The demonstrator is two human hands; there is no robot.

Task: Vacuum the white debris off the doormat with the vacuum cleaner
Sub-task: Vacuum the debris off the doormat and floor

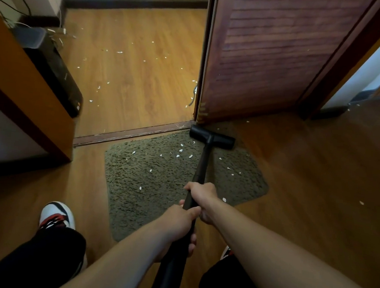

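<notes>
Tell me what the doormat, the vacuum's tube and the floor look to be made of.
The doormat looks like shaggy textile pile, olive-grey and matt: tufted, uneven fibres with white debris caught on top. The vacuum tube is smooth black with a satin sheen: plastic or coated metal, cannot tell which. The floor is semi-gloss wood-look planks: grain and seams show, laminate or real wood.

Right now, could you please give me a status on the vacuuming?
Both gripping vacuum wand: left hand, right hand. Its vacuum head on far edge of doormat, white debris scattered nearer. Open door close beside head.
</notes>
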